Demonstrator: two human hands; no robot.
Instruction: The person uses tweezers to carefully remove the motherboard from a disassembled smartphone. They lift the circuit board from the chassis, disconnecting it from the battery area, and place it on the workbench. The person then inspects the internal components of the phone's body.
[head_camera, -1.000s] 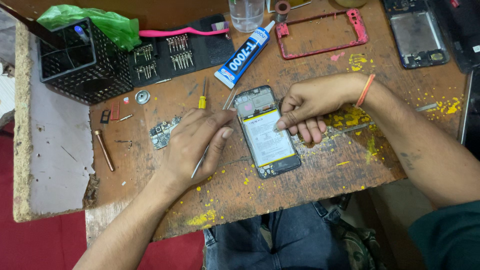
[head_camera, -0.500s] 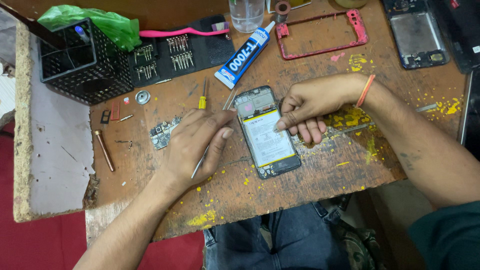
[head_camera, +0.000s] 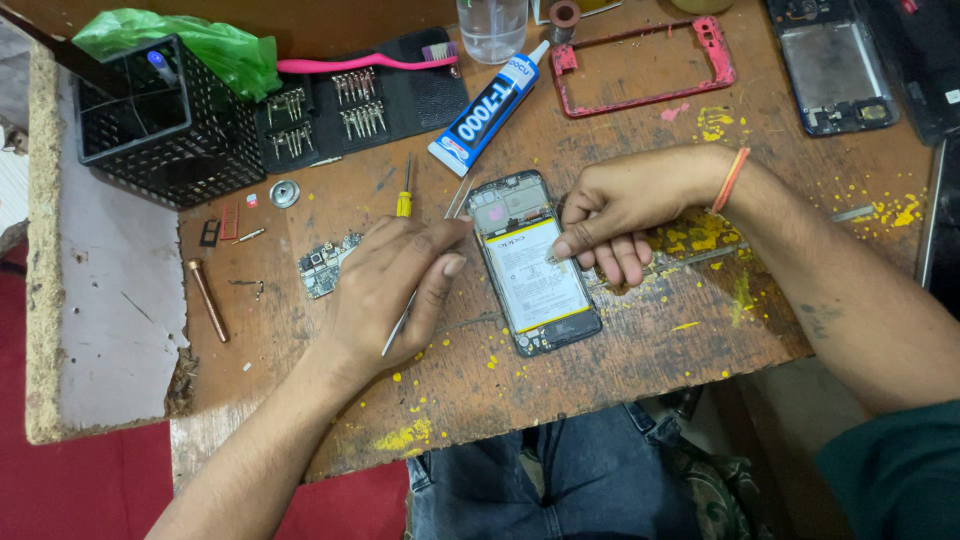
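Observation:
An opened phone lies back-up on the worn wooden table, its battery with a yellow edge exposed. My right hand rests on its right side, thumb on the battery. My left hand sits just left of the phone, fingers closed on thin metal tweezers whose tip points toward the phone's upper left corner. A small circuit board lies partly under my left hand.
A glue tube, a yellow-handled screwdriver, a black bit case with a pink toothbrush, a black mesh basket, a red phone frame, a dark phone housing and a copper rod lie about.

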